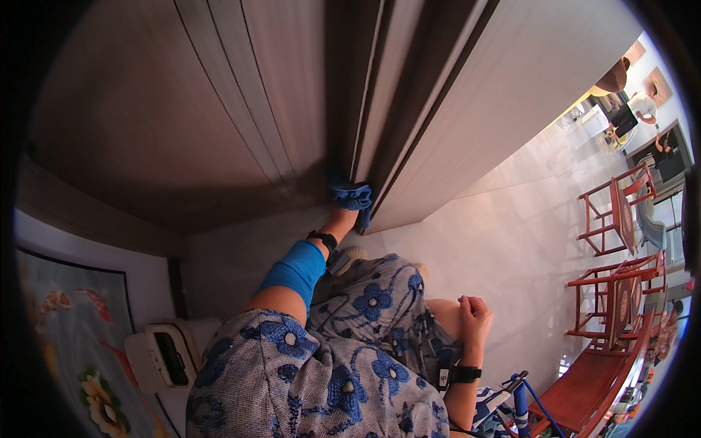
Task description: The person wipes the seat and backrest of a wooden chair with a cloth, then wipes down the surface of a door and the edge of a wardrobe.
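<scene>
My left hand (344, 217) reaches forward and is shut on a blue cloth (352, 196), which covers most of the fingers. The cloth presses low on the grooved vertical edges of a wood-grain door or cabinet panel (378, 137), just above the floor. A bright blue sleeve (296, 274) covers that forearm, with a dark band at the wrist. Close to my bent knee, my right hand (475, 323) is loosely curled, with nothing visible in it. Its wrist bears a dark band too.
Pale floor (493, 263) stretches right, towards red wooden chairs (619, 211) and a red wooden bench (580, 383). A white bin-like container (164, 356) stands at left beside a fish picture (82, 317). Blue-wrapped tubing (520, 405) is close at lower right. A person (643, 107) is far off.
</scene>
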`<state>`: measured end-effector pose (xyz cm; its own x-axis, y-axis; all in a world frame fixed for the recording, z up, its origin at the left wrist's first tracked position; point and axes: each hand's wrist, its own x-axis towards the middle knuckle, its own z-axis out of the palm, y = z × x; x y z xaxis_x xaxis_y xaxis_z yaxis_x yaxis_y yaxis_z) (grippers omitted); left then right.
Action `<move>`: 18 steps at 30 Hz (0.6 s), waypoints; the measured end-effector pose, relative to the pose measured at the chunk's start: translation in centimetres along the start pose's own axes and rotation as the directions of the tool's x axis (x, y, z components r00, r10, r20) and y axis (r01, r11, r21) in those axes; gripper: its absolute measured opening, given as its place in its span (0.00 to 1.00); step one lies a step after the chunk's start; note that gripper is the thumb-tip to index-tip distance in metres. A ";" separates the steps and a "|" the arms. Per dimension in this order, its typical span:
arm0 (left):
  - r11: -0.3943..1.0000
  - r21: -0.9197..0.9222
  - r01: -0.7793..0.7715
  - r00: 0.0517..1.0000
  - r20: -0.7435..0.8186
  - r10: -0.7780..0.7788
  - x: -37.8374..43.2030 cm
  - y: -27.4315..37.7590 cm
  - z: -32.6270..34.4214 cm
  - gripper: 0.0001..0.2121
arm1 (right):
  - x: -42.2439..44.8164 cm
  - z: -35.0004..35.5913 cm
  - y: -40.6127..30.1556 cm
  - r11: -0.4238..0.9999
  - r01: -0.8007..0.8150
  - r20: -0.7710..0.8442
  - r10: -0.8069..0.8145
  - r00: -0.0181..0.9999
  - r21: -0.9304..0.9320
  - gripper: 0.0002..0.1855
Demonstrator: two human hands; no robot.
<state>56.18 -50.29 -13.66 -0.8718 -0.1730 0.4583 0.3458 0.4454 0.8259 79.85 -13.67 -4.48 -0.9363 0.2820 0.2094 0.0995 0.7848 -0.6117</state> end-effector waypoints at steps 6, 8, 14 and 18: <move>0.939 0.218 -0.267 0.963 0.022 0.268 3.8 10.0 -2.8 0.05 | 1.1 -1.9 -4.4 0.983 -0.133 0.108 0.120 0.987 0.125 0.12; 0.935 -0.018 -0.355 0.927 -0.136 0.349 7.8 16.3 -3.3 0.05 | 1.0 -1.7 -4.8 0.983 -0.131 0.123 0.116 0.986 0.125 0.12; 0.657 0.139 -0.741 0.601 -0.301 0.741 19.1 31.1 -5.6 0.09 | 0.9 -1.8 -4.5 0.997 -0.075 0.107 0.073 0.992 0.013 0.10; 0.701 0.184 -0.689 0.595 -0.409 0.692 18.2 29.7 -4.8 0.11 | 0.6 -1.8 -5.1 0.999 -0.051 0.085 0.051 0.995 -0.008 0.09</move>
<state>52.22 -44.46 20.76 -0.1379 -0.1539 0.9784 0.7792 0.5929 0.2031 79.35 -16.47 0.12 -0.9553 0.2738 0.1118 0.1497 0.7736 -0.6157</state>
